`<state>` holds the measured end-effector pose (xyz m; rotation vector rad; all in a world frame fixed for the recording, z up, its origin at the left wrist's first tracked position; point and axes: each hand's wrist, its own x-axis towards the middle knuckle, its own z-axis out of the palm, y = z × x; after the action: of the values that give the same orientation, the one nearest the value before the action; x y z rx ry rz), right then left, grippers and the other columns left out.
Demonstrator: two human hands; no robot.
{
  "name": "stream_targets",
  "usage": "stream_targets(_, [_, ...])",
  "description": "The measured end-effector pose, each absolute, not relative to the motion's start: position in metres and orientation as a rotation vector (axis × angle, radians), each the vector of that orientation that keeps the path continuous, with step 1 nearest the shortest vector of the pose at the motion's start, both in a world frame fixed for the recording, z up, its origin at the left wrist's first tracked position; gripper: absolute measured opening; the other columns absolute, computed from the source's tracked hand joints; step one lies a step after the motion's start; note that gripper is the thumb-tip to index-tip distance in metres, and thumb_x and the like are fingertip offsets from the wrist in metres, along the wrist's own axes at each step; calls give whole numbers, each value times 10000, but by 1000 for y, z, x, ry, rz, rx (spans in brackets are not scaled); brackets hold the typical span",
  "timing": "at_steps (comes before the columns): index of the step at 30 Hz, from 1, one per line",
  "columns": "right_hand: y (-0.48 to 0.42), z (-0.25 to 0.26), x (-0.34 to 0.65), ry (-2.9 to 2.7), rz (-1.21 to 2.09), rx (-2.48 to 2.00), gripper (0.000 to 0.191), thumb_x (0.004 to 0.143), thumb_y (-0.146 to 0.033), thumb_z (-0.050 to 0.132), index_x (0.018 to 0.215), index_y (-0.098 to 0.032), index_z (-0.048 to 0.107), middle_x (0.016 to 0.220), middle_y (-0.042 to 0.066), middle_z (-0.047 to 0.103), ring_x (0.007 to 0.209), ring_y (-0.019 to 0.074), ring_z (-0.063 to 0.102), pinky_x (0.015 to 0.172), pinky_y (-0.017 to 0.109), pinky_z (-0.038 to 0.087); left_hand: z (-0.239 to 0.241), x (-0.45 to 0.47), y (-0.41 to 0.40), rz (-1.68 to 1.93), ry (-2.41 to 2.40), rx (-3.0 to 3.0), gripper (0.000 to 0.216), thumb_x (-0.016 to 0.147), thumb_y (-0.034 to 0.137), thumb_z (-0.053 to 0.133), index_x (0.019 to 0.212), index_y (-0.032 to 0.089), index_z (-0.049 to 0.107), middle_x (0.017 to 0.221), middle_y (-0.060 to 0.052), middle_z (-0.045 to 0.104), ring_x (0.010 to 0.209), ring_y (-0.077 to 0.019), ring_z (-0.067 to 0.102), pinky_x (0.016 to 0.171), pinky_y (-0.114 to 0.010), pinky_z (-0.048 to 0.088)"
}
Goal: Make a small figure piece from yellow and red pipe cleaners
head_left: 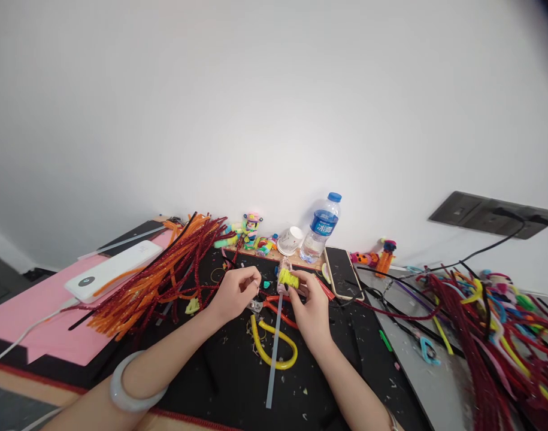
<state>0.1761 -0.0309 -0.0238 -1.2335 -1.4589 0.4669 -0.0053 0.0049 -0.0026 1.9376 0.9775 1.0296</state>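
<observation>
My right hand (310,305) pinches a bright yellow coiled pipe-cleaner piece (288,278) between thumb and fingers, above the black mat (238,383). A long translucent stick (274,365), like a glue stick, runs down from beside that piece toward me. To the left, my left hand (235,292) is closed with thumb and fingertips together; whatever they hold is too small to make out. Between and below the hands lie yellow-handled scissors (295,353), their blades not clearly visible. Pliers with red handles (278,310) lie partly hidden behind the hands.
Orange and dark red pipe cleaners (134,293) heap at left beside a white power bank (114,270). A paper cup (290,240), water bottle (321,230) and phone (343,272) stand or lie behind. More pipe cleaners (475,341) fill the right. Small figures (251,230) line the wall.
</observation>
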Motion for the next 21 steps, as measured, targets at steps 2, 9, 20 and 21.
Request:
stream_targets(2, [-31,-25,176,-1467,468,-1237,231,797,-152,508,1019,-195,555,1006,81,615,931,205,605,789,356,526,-2,-5,5,1034,987,1935,131,740,149,397,618,156,446,595,18,494,552,-97,447,534,-208,343])
stream_targets(9, [-31,-23,176,-1482,436,-1243,237,790,-154,507,1016,-198,565,1007,86,613,940,218,599,793,376,519,-2,-3,6,1047,1060,1932,145,765,166,404,766,150,548,629,22,536,484,-80,410,491,-201,318])
stream_targets(20, [-31,-24,177,-1492,455,-1242,223,802,-154,497,1015,-195,546,1023,88,593,937,210,597,804,368,519,-5,-1,7,1085,1075,1970,164,822,207,409,841,169,568,806,-13,570,499,-70,433,477,-189,364])
stream_targets(21, [-31,-25,177,-1497,449,-1242,222,800,-156,501,1013,-196,548,1022,88,594,930,209,599,801,367,519,-5,-1,7,1083,1069,1968,168,827,215,410,849,171,571,817,-15,573,499,-69,439,477,-189,369])
